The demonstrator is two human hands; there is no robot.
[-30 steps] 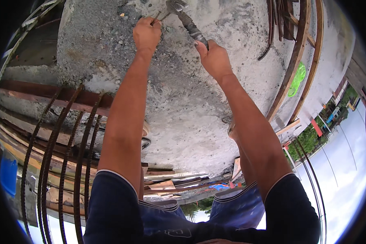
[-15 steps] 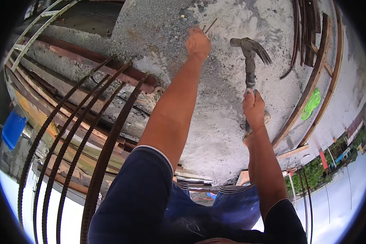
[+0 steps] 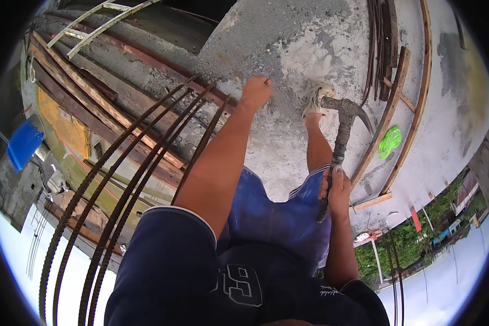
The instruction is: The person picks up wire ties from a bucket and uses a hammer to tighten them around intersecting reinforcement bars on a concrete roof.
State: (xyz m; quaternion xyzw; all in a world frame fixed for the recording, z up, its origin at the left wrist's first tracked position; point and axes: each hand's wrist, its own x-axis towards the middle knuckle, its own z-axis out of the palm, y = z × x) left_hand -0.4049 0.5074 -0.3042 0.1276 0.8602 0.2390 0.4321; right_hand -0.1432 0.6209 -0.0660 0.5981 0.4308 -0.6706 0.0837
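My right hand (image 3: 338, 187) is wrapped round the handle of a claw hammer (image 3: 342, 133), its handle bound in worn grey wrapping. The hammer stands roughly upright in my grip, with its head up and the claw curving to the right. Ahead of my body on the left, my left hand (image 3: 257, 91) is closed in a fist above the rough concrete. Only a small dark tip shows at its fingers; the nails seen there half a second ago are mostly hidden. Beyond the hammer, my foot in a pale clog (image 3: 321, 95) rests on the concrete floor (image 3: 293, 65).
Several rusty rebars (image 3: 141, 157) rise close to my left arm. Behind them lie long timbers (image 3: 100, 100) and a pale ladder (image 3: 95, 24). A wooden frame (image 3: 388, 117) at the right has a green plastic bag (image 3: 389, 142) in it. Dark metal bars (image 3: 380, 49) lie farther off.
My left hand has drawn back toward me, and the nails no longer show clearly. The hammer has come down closer to my body, still in my right hand. The view has shifted, bringing my foot into sight.
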